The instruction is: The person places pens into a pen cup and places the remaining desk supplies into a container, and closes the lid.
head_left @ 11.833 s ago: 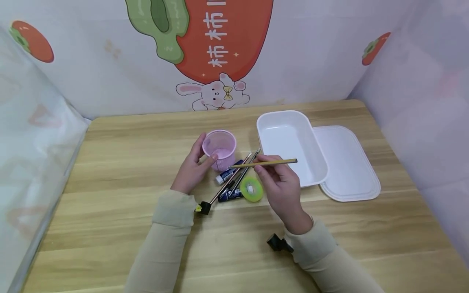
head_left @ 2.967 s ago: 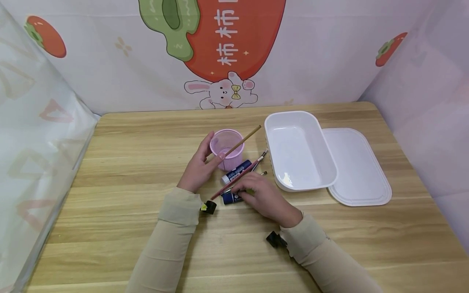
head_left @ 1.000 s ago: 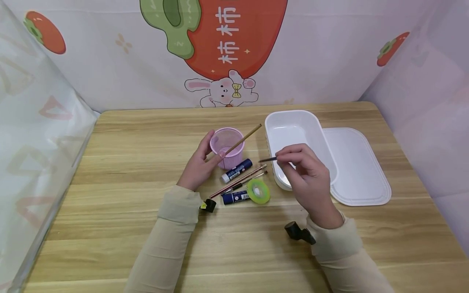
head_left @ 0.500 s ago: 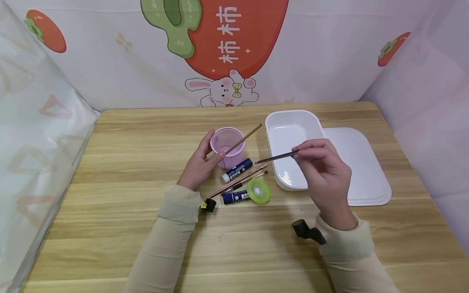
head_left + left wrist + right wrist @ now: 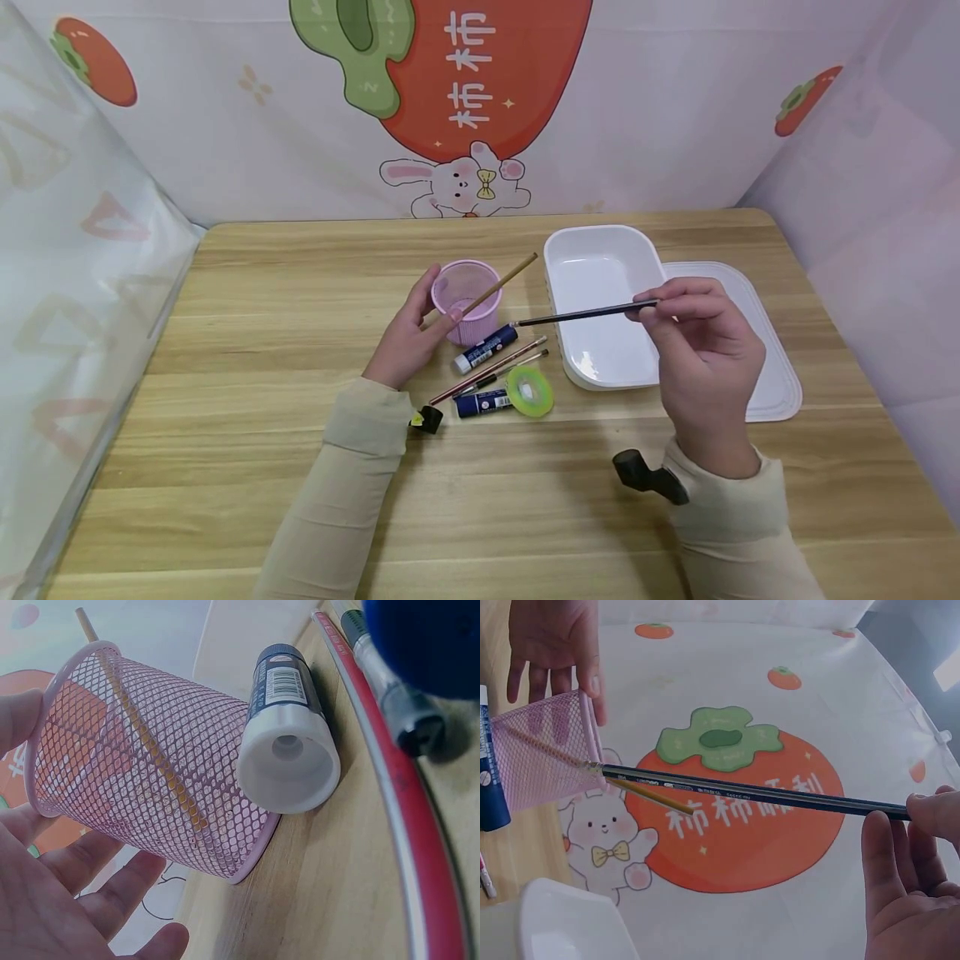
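From the head view, your left hand [image 5: 405, 337] has its grip around the pink mesh cup [image 5: 471, 331] on the desk [image 5: 262, 333], with the thumb near the rim. A yellow pencil [image 5: 504, 285] leans in the cup, its upper end past the rim. Your right hand [image 5: 708, 358], at the side of the white tub [image 5: 600, 279] and partly covering the white lid [image 5: 776, 396], pinches one end of a dark pencil [image 5: 585, 315]; the far end points left, close to the cup. Below the cup lie a glue stick [image 5: 486, 349], a red striped pencil [image 5: 487, 372], a slim pen [image 5: 480, 385] and a green disc [image 5: 537, 403] beside a second glue stick [image 5: 480, 404].

From the left wrist, you see your thumb at the cup's rim and your other fingers spread along its side. The yellow pencil slants inside, visible through the mesh.

From the right wrist, your grip is narrow, thumb and fingertips on the dark pencil. Its metal-banded end overlaps the cup's rim; you cannot tell here whether they touch.
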The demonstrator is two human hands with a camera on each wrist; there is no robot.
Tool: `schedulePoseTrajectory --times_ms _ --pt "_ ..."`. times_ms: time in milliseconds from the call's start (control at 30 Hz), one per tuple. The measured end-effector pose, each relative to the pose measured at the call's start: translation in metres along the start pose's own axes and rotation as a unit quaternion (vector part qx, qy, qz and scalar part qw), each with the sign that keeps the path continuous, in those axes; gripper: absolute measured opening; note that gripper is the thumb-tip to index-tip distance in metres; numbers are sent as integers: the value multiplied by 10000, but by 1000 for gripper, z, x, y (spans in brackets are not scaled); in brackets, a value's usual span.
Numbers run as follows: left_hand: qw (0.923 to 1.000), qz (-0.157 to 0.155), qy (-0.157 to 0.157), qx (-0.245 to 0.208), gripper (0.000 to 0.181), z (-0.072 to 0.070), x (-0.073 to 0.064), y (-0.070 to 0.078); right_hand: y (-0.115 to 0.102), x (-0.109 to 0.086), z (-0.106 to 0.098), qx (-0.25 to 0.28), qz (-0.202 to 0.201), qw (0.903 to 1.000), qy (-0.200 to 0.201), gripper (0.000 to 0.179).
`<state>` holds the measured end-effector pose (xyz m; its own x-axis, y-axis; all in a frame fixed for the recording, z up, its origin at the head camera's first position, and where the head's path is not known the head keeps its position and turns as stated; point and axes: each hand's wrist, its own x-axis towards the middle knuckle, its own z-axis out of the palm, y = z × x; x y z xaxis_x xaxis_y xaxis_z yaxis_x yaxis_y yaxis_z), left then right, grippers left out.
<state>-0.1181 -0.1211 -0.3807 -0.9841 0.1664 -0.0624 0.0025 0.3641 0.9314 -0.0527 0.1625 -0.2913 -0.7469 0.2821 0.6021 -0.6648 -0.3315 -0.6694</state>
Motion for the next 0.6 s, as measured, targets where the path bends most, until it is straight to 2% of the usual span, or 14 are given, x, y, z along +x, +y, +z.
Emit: schedulePoseTrajectory --times_ms 167,300,400,600 --pt "10000 11 -4 -57 78 0 0 0 -3 2 1 679 -130 9974 202 11" --pt "10000 -16 -11 -30 79 0 0 0 -3 2 4 951 -151 9951 229 11" --pt "10000 -23 -11 -16 78 0 0 -1 0 -1 5 812 -64 9966 99 11" --pt "10000 33 7 -52 71 0 1 -1 10 -9 5 -6 181 9996 -202 13"
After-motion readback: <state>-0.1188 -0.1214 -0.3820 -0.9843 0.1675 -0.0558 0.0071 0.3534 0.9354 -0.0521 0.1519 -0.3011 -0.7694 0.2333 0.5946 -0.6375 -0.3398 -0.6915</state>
